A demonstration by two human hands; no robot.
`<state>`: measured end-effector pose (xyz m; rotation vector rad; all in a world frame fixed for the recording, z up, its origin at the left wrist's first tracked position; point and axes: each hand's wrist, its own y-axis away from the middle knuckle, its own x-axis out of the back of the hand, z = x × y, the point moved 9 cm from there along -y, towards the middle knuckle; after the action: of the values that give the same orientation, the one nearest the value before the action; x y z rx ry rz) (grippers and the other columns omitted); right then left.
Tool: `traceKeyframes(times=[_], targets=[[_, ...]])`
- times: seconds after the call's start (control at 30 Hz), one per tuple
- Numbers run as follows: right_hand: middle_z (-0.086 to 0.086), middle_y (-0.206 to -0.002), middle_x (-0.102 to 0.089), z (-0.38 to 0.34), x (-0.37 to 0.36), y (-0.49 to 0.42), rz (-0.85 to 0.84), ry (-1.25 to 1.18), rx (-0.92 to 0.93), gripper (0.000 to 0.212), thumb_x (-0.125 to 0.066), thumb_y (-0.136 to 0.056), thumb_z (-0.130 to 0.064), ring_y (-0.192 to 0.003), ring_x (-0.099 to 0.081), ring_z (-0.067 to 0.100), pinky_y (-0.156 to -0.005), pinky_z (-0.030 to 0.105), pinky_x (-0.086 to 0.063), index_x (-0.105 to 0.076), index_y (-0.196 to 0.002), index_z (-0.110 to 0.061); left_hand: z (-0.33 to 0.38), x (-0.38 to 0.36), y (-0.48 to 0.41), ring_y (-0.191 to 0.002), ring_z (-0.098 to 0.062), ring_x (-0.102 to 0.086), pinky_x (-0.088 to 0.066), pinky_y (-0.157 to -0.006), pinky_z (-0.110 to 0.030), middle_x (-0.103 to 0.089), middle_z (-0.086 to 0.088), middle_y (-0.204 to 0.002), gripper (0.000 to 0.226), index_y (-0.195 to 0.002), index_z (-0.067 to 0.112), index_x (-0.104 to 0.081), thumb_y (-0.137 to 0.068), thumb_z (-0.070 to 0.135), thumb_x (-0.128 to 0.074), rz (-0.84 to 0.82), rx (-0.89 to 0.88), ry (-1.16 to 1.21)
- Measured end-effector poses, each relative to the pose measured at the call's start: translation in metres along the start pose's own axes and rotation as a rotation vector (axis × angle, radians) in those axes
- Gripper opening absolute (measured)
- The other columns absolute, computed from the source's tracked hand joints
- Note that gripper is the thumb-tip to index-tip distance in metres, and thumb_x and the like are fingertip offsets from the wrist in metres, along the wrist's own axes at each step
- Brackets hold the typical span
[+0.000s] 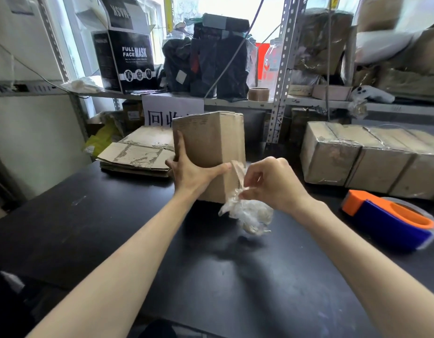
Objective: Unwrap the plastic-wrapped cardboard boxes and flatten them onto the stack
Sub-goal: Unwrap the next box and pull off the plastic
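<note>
Head view, left hand [191, 172]: grips the cardboard box [211, 140] at its near left corner, thumb laid across the front face, fingers up the left face.
Right hand [272, 181]: fingers curled, pinching a strip of plastic wrap [250, 215] at the box's lower right edge; the rest of the wrap hangs bunched below the hand.
Box: directly ahead between both hands, over the middle of the table [113, 228], long axis upright. Whether its base rests on the table I cannot tell. Most of its faces look bare of wrap.
Deciding relation: the stack [135, 154] of flattened cardboard lies left of and just behind the box, at the table's far left edge, close to the left hand. That hand is the nearer one for the transfer, and the path looks short and leftward.
Peel direction: probably right and down, away from the box, into bare tabletop.
Right side: wrapped boxes [362, 154] line the far right edge; a tape dispenser [391, 220] sits near the right edge, well apart from the right hand.
Near side: dark tabletop shows between the box and the near edge, room enough to press it flat.
</note>
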<state>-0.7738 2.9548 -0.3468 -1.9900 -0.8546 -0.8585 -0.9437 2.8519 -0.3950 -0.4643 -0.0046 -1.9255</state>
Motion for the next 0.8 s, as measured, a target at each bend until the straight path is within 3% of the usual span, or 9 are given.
traceKeyframes(times=[0.13, 0.33, 0.4, 0.47, 0.57, 0.7, 0.8], targets=[[-0.011, -0.052, -0.057, 0.025, -0.007, 0.014, -0.072, 0.043, -0.071, 0.021, -0.086, -0.057, -0.007, -0.051, -0.052, 0.007, -0.054, 0.022, -0.037, -0.069, -0.060, -0.019, -0.012, 0.017, -0.009, -0.130, -0.035, -0.044, -0.038, -0.108, -0.036, -0.036, -0.016, -0.141, 0.132, -0.159, 0.045, -0.008, -0.059, 0.050, -0.093, 0.096, 0.100, 0.137], [0.003, -0.066, -0.066, 0.042, -0.005, 0.014, -0.200, 0.144, -0.197, 0.017, -0.083, -0.057, -0.017, -0.057, -0.062, 0.015, -0.048, 0.019, -0.037, -0.066, -0.059, -0.019, -0.005, 0.013, -0.005, -0.130, -0.033, -0.043, -0.037, -0.108, -0.033, -0.034, -0.014, -0.142, 0.129, -0.160, 0.043, -0.009, -0.062, 0.048, -0.092, 0.075, 0.086, 0.145], [-0.003, -0.064, -0.066, 0.040, 0.003, 0.010, -0.162, 0.149, -0.183, 0.015, -0.082, -0.061, -0.016, -0.062, -0.064, 0.015, -0.052, 0.020, -0.039, -0.068, -0.066, -0.017, -0.006, 0.012, -0.005, -0.130, -0.034, -0.043, -0.037, -0.108, -0.033, -0.033, -0.012, -0.139, 0.129, -0.159, 0.044, -0.008, -0.062, 0.048, -0.092, 0.054, 0.074, 0.127], [-0.011, -0.067, -0.061, 0.030, 0.018, 0.006, -0.015, 0.085, -0.096, 0.019, -0.082, -0.067, -0.013, -0.067, -0.060, 0.016, -0.061, 0.026, -0.041, -0.068, -0.079, -0.015, -0.006, 0.010, -0.004, -0.131, -0.033, -0.042, -0.036, -0.108, -0.034, -0.029, -0.007, -0.131, 0.130, -0.159, 0.046, -0.006, -0.062, 0.048, -0.093, -0.005, 0.044, 0.081], [-0.009, -0.078, -0.063, 0.015, 0.031, 0.000, 0.138, -0.068, -0.007, 0.030, -0.083, -0.072, -0.010, -0.069, -0.061, 0.015, -0.070, 0.030, -0.050, -0.065, -0.096, -0.012, 0.003, 0.004, 0.001, -0.128, -0.028, -0.040, -0.035, -0.111, -0.035, -0.023, -0.001, -0.125, 0.131, -0.159, 0.047, -0.004, -0.063, 0.044, -0.093, -0.097, -0.028, 0.016], [0.004, -0.110, -0.065, 0.005, 0.012, -0.010, 0.070, -0.126, 0.029, 0.058, -0.088, -0.070, -0.013, -0.092, -0.062, 0.015, -0.081, 0.017, -0.048, -0.060, -0.120, -0.007, 0.006, 0.001, 0.004, -0.129, -0.027, -0.040, -0.035, -0.112, -0.037, -0.022, -0.002, -0.124, 0.131, -0.158, 0.049, -0.003, -0.063, 0.044, -0.093, -0.134, -0.033, 0.015], [0.003, -0.117, -0.065, -0.002, 0.003, -0.011, 0.063, -0.051, 0.075, 0.063, -0.087, -0.070, -0.028, -0.111, -0.055, 0.019, -0.088, 0.021, -0.039, -0.063, -0.125, -0.009, 0.004, 0.001, 0.005, -0.133, -0.031, -0.040, -0.036, -0.113, -0.039, -0.024, -0.003, -0.128, 0.133, -0.157, 0.052, -0.002, -0.061, 0.046, -0.094, -0.143, -0.034, 0.011]])
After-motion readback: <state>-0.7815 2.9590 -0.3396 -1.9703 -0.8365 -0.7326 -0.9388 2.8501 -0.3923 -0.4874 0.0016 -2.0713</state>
